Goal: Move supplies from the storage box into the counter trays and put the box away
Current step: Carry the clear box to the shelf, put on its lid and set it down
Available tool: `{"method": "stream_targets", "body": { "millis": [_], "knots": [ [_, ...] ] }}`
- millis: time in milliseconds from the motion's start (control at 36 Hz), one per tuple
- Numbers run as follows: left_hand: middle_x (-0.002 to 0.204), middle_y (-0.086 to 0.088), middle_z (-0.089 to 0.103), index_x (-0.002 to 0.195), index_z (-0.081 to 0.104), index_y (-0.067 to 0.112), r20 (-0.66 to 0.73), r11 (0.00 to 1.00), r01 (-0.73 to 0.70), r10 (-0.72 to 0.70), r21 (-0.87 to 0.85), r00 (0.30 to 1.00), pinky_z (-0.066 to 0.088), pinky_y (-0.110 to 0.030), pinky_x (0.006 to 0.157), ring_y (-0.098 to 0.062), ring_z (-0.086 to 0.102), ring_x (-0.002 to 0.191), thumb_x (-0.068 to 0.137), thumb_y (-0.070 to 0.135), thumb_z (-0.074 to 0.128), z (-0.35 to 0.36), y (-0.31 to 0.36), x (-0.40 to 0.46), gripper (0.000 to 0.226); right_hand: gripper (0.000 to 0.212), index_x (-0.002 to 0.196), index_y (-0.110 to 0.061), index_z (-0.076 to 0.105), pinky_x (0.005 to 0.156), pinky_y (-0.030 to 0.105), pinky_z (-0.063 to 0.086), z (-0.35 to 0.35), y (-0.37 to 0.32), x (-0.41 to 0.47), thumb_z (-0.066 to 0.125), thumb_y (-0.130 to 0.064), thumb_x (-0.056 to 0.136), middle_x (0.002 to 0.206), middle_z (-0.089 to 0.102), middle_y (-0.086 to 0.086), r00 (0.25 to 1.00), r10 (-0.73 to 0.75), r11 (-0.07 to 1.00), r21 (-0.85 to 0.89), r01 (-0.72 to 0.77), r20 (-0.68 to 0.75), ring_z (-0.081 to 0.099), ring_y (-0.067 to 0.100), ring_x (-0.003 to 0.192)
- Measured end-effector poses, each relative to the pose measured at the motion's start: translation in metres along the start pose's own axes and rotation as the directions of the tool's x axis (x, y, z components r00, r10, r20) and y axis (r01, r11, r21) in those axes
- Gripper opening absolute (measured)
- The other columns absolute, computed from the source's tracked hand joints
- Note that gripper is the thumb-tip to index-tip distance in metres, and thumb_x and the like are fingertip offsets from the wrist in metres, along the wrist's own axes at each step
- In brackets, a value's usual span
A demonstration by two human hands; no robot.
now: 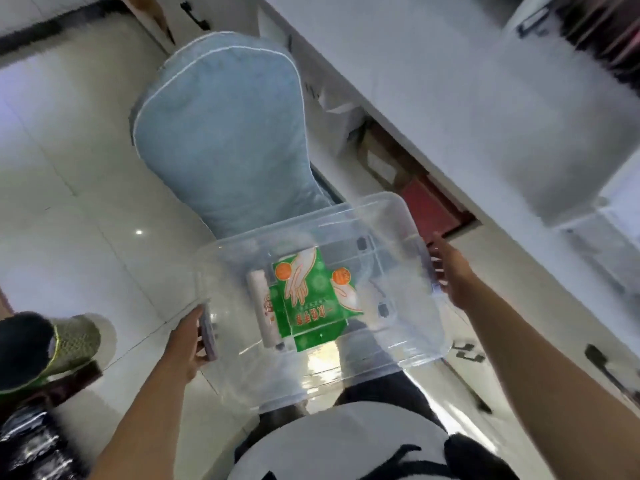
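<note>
Head view: the clear storage box (398, 327) hangs above the floor (69, 174), held between both hands. Left hand (188, 344) fingers (204, 336) curl round its left rim; right hand (450, 271) fingers (437, 263) clasp the right rim. Between them, inside, lie a green packet (311, 299) and a white roll (263, 310).

Clear box (398, 237) — green (orange-printed) packet (311, 299)

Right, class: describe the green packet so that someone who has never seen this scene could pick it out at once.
Find the clear plastic storage box that the left hand and right hand hold by its two ends, in front of the pale blue chair cushion. Inside lies the green packet, beside a white roll. Only the packet is green, printed with hands and orange circles.
</note>
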State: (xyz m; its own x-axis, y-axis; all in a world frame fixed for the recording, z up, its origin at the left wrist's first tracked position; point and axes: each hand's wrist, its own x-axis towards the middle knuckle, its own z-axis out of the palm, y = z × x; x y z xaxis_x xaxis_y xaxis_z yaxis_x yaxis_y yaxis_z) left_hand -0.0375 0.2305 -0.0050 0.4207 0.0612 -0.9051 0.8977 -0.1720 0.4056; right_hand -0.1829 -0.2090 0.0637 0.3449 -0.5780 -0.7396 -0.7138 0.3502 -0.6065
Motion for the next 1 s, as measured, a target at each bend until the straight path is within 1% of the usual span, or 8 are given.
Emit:
{"method": "stream_targets", "body": {
  "millis": [111,333,528,611,694,778,917,1000],
  "knots": [
    [0.136,-0.013,0.057,0.139,0.050,0.021,0.044,0.988,-0.005,-0.002,0.155,0.999,0.043,-0.049,0.093,-0.033,0.057,0.117,0.095,0.050,0.053,0.016,-0.005,-0.007,0.053,0.062,0.106,-0.013,0.066,0.070,0.034,0.046,-0.046,0.069,-0.051,0.052,-0.069,0.082,0.098,0.066,0.008,0.991,0.099,0.992,0.091,-0.091,-0.088,0.063,0.027,0.087],
    [0.092,-0.012,0.067,0.112,0.063,0.016,0.307,0.840,-0.097,-0.086,0.534,0.948,0.048,-0.034,0.060,-0.029,0.063,0.077,0.083,0.060,0.062,0.110,-0.021,-0.040,0.053,0.060,0.099,-0.009,0.063,0.066,0.032,0.044,-0.146,0.196,-0.167,0.049,-0.066,0.087,0.091,0.062,0.014,0.898,0.311,0.907,0.379,-0.182,-0.313,0.059,0.030,0.079],
    [0.114,-0.018,0.067,0.121,0.063,0.013,0.451,0.604,-0.292,-0.128,0.742,0.883,0.052,-0.042,0.079,-0.033,0.064,0.096,0.085,0.061,0.060,0.224,-0.085,-0.098,0.061,0.054,0.099,-0.007,0.061,0.056,0.027,0.032,-0.227,0.283,-0.263,0.052,-0.060,0.089,0.079,0.055,0.010,0.736,0.443,0.824,0.556,-0.109,-0.512,0.045,0.021,0.062],
    [0.113,-0.015,0.066,0.117,0.063,0.019,0.525,0.478,-0.405,-0.144,0.779,0.839,0.053,-0.039,0.071,-0.034,0.064,0.096,0.088,0.063,0.054,0.268,-0.123,-0.136,0.054,0.056,0.109,-0.004,0.062,0.049,0.025,0.035,-0.252,0.333,-0.298,0.060,-0.056,0.087,0.078,0.057,0.005,0.626,0.516,0.770,0.636,-0.039,-0.585,0.050,0.019,0.058],
    [0.111,-0.014,0.065,0.118,0.061,0.017,0.563,0.358,-0.486,-0.153,0.798,0.812,0.053,-0.039,0.069,-0.035,0.063,0.096,0.089,0.062,0.054,0.311,-0.164,-0.173,0.054,0.055,0.106,-0.005,0.065,0.055,0.029,0.046,-0.272,0.389,-0.332,0.061,-0.056,0.086,0.095,0.068,0.018,0.567,0.593,0.681,0.732,0.026,-0.572,0.067,0.038,0.082],
    [0.119,-0.016,0.063,0.123,0.059,0.015,0.563,0.262,-0.513,-0.173,0.817,0.808,0.053,-0.041,0.073,-0.036,0.061,0.102,0.088,0.061,0.056,0.353,-0.209,-0.207,0.058,0.059,0.100,-0.003,0.065,0.092,0.058,0.049,-0.289,0.441,-0.365,0.064,-0.059,0.082,0.132,0.055,0.032,0.501,0.683,0.583,0.810,0.063,-0.531,0.052,0.054,0.119],
    [0.118,-0.013,0.064,0.120,0.061,0.019,0.586,0.082,-0.582,-0.187,0.809,0.788,0.051,-0.044,0.085,-0.033,0.061,0.106,0.085,0.058,0.060,0.417,-0.292,-0.266,0.053,0.066,0.102,-0.003,0.069,0.051,0.030,0.043,-0.319,0.528,-0.406,0.062,-0.064,0.078,0.071,0.064,0.014,0.395,0.778,0.486,0.866,0.117,-0.489,0.059,0.031,0.058],
    [0.113,-0.015,0.069,0.120,0.064,0.015,0.602,-0.034,-0.622,-0.212,0.783,0.770,0.051,-0.048,0.096,-0.034,0.065,0.104,0.086,0.052,0.063,0.452,-0.348,-0.298,0.051,0.059,0.116,-0.004,0.065,0.065,0.035,0.049,-0.336,0.576,-0.421,0.068,-0.051,0.081,0.093,0.066,0.008,0.354,0.819,0.400,0.891,0.213,-0.452,0.060,0.028,0.073]
  ]
}}
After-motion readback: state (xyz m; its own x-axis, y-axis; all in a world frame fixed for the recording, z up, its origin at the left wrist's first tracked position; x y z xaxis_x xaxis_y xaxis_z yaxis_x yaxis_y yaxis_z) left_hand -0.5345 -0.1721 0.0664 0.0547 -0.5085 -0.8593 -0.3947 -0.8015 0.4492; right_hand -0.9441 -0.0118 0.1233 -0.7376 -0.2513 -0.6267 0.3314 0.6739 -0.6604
